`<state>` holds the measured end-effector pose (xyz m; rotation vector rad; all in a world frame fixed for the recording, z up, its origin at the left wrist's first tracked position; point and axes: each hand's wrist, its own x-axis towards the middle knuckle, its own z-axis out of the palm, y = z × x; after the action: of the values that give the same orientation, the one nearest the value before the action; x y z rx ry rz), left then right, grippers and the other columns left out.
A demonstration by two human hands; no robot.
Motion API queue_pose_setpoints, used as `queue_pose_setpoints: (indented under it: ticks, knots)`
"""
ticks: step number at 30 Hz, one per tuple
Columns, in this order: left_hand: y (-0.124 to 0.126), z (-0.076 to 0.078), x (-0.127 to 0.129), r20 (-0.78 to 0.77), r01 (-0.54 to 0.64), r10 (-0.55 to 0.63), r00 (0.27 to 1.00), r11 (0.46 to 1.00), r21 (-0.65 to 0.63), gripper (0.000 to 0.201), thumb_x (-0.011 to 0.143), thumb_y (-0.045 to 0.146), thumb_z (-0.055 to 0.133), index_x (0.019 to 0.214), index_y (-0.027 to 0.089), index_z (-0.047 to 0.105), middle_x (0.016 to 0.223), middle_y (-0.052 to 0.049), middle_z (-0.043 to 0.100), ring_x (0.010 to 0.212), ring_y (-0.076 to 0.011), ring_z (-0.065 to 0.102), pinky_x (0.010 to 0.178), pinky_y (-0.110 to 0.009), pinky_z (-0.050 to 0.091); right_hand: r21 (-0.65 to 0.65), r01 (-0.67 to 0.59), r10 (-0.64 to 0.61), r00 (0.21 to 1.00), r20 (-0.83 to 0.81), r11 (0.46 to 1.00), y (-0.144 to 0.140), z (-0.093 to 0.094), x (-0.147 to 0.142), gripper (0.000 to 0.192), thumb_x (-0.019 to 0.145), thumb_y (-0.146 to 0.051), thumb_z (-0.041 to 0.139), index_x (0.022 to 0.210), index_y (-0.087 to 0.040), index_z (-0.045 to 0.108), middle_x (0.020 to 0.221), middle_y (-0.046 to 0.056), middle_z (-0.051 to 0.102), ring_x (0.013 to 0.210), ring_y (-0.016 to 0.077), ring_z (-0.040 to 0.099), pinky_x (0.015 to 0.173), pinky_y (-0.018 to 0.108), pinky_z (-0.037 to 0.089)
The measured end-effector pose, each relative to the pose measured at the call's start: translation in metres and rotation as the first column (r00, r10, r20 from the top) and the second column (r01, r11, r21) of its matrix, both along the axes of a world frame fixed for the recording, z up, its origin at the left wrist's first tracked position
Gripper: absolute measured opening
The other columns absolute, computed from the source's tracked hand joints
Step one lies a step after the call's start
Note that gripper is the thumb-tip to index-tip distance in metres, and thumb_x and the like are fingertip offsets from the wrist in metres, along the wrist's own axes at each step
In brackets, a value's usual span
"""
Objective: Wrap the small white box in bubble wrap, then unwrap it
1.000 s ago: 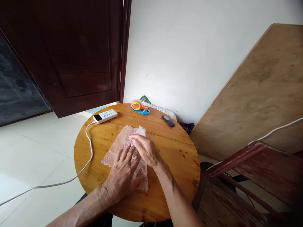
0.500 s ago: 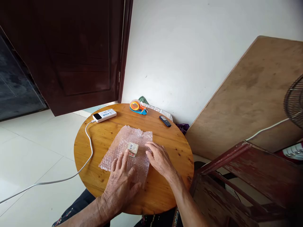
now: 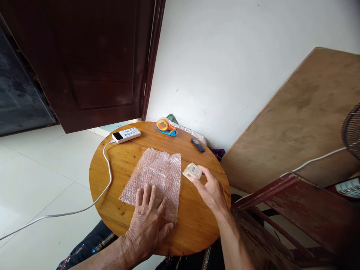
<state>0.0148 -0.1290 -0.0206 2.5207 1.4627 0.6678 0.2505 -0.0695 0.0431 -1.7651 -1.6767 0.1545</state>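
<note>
A sheet of bubble wrap (image 3: pixel 160 168) lies spread on the round wooden table (image 3: pixel 109 195). My left hand (image 3: pixel 149 217) rests flat on its near part, fingers apart and holding nothing. To the right of the sheet, my right hand (image 3: pixel 211 189) grips a small pale box (image 3: pixel 194 171) between thumb and fingers. The box is tilted and shows a barcode on its upper face and a red mark on its side. It is held off the bubble wrap, near the sheet's right edge.
At the back of the table stands an orange and blue tape dispenser (image 3: pixel 166 127). A white power bank (image 3: pixel 126 135) with a white cable (image 3: pixel 108 165) lies at the back left. A dark, pixelated object (image 3: pixel 198 144) lies at the back right. A reddish wooden chair (image 3: pixel 270 210) stands to the right.
My right hand has taken hold of the box and carried it right, off the bubble wrap. My left hand has flattened lower on the sheet. The view has shifted slightly.
</note>
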Motion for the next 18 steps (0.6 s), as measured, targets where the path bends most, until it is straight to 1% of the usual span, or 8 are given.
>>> queue_pose_setpoints:
  ticks: [3,4,6,8,10,13,15,18]
  knots:
    - [0.002,0.002,-0.001,-0.007,-0.005,0.005,1.0,1.0,-0.011,0.062,0.078,0.064,0.063,0.129,0.029,0.063,0.15,-0.017,0.043,0.142,-0.0476,0.026,0.109,-0.072,0.024,-0.146,0.089,-0.072,0.99,0.117,0.985,-0.005,-0.012,0.032,0.044,0.08,-0.035,0.06,0.122,-0.022,0.063,0.112,0.009,0.073,0.101,0.0304,0.068,0.088,0.044,0.052]
    - [0.003,0.003,-0.001,-0.009,0.002,-0.002,1.0,1.0,-0.023,0.061,0.079,0.063,0.063,0.129,0.028,0.062,0.15,-0.018,0.044,0.142,-0.0464,0.027,0.109,-0.071,0.025,-0.139,0.11,-0.089,0.985,0.149,0.984,-0.006,-0.015,0.036,0.048,0.08,-0.033,0.06,0.126,-0.021,0.061,0.116,0.011,0.072,0.105,0.0314,0.067,0.09,0.046,0.051]
    - [0.006,0.007,0.0,-0.01,0.03,-0.03,0.999,0.998,-0.058,0.06,0.082,0.063,0.06,0.131,0.028,0.06,0.151,-0.018,0.043,0.142,-0.0436,0.031,0.109,-0.069,0.027,-0.037,0.133,-0.124,0.975,0.184,0.99,-0.009,-0.016,0.032,0.054,0.08,-0.033,0.06,0.132,-0.019,0.057,0.128,0.014,0.066,0.116,0.0334,0.061,0.097,0.05,0.048]
    - [0.009,0.011,0.001,-0.002,0.06,-0.06,0.998,0.994,-0.091,0.06,0.084,0.062,0.058,0.133,0.029,0.058,0.153,-0.018,0.042,0.142,-0.0416,0.032,0.109,-0.068,0.028,0.1,0.092,-0.108,0.979,0.173,0.991,-0.013,-0.009,0.012,0.054,0.083,-0.034,0.057,0.135,-0.016,0.055,0.134,0.016,0.061,0.123,0.0334,0.057,0.103,0.051,0.045]
    - [0.012,0.014,0.002,0.006,0.07,-0.07,0.998,0.992,-0.107,0.059,0.084,0.063,0.058,0.132,0.029,0.059,0.153,-0.017,0.042,0.142,-0.0414,0.033,0.109,-0.068,0.028,0.131,-0.071,0.051,0.988,0.147,0.989,-0.016,0.0,-0.019,0.043,0.091,-0.031,0.05,0.132,-0.02,0.057,0.129,0.014,0.064,0.119,0.0291,0.06,0.102,0.047,0.046]
    - [0.014,0.014,0.0,0.007,0.064,-0.063,0.998,0.992,-0.109,0.061,0.083,0.063,0.06,0.134,0.032,0.058,0.15,-0.016,0.046,0.141,-0.0419,0.035,0.108,-0.069,0.027,-0.009,-0.356,0.351,0.916,0.193,0.934,-0.01,0.002,-0.06,0.037,0.093,-0.022,0.048,0.127,-0.025,0.063,0.134,0.009,0.062,0.123,0.0252,0.057,0.107,0.043,0.044]
    - [0.014,0.012,-0.005,0.011,0.076,-0.075,0.997,0.992,-0.098,0.066,0.08,0.064,0.062,0.138,0.034,0.054,0.149,-0.016,0.047,0.141,-0.0429,0.034,0.109,-0.07,0.024,-0.114,-0.394,0.41,0.879,0.243,0.912,0.0,-0.008,-0.074,0.041,0.089,-0.016,0.05,0.127,-0.023,0.063,0.137,0.009,0.06,0.125,0.0252,0.056,0.107,0.043,0.044]
    - [0.012,0.01,-0.016,0.025,0.141,-0.139,0.99,0.988,-0.069,0.066,0.079,0.065,0.063,0.137,0.034,0.056,0.152,-0.014,0.044,0.141,-0.0442,0.033,0.112,-0.072,0.019,-0.172,-0.317,0.356,0.887,0.293,0.933,0.014,-0.029,-0.075,0.04,0.089,-0.018,0.052,0.128,-0.021,0.062,0.138,0.012,0.059,0.126,0.0292,0.055,0.105,0.049,0.044]
